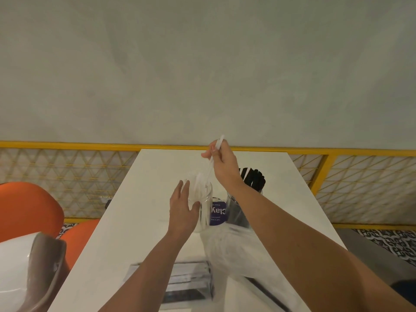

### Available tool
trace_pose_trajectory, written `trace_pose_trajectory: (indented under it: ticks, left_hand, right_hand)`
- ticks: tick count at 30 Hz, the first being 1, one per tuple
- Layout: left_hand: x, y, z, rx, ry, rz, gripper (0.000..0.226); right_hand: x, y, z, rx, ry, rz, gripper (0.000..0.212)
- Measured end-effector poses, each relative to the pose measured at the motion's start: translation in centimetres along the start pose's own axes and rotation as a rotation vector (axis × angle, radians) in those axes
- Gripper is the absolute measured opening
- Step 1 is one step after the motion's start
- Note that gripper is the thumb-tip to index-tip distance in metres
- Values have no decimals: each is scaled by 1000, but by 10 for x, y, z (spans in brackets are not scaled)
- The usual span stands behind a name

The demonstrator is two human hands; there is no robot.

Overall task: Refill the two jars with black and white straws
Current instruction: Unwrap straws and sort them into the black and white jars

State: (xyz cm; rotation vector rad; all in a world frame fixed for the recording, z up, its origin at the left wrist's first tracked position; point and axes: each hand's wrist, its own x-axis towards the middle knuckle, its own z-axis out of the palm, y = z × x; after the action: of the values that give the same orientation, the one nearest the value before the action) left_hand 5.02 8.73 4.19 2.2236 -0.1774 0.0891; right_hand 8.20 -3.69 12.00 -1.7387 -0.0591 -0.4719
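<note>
At the centre of the frame, a clear jar [203, 206] standing on the white table [126, 221] is steadied by the left hand [182, 210], its fingers spread flat against the glass rather than closed round it. A white straw [213, 158] is pinched in the right hand [221, 163] above it, its lower end among the white straws in the jar. Just to the right, a second jar [238, 212] is filled with black straws [252, 179]. Between the jars a purple label [218, 213] is seen upside down, reading "Clay".

White table [144, 221], orange chairs [27, 206], yellow lattice railing [67, 176], purple card [218, 213].
</note>
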Motion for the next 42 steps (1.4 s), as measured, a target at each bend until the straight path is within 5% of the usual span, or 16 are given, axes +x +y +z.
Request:
trace_pose_trajectory:
  ticks: [7, 14, 18, 23, 28, 33, 38, 42]
  left_hand:
    - [-1, -1, 1, 37, -20, 21, 63]
    - [-17, 19, 10, -23, 225, 252, 38]
    - [-28, 18, 30, 15, 42, 289, 27]
    - [-47, 4, 63, 337, -260, 183, 29]
    - [-58, -3, 82, 552, -556, 1, 38]
    - [-60, -17, 92, 493, -623, -74, 42]
    - [-60, -23, 96, 426, -555, -110, 27]
    - [-58, -26, 97, 281, -486, -157, 32]
  right_hand:
    - [-8, 23, 2, -277, -135, 169, 22]
    - [-18, 8, -20, -362, -76, 49, 18]
    - [-39, 10, -41, -464, -289, 158, 9]
    - [-82, 44, -59, -824, -699, 493, 14]
    - [-130, 100, -66, -1154, -877, 587, 37]
    - [-172, 132, -67, -1145, -757, 591, 61]
    - [-173, 138, -71, -1121, -715, 594, 34]
    - [-175, 141, -67, -1167, -713, 584, 37]
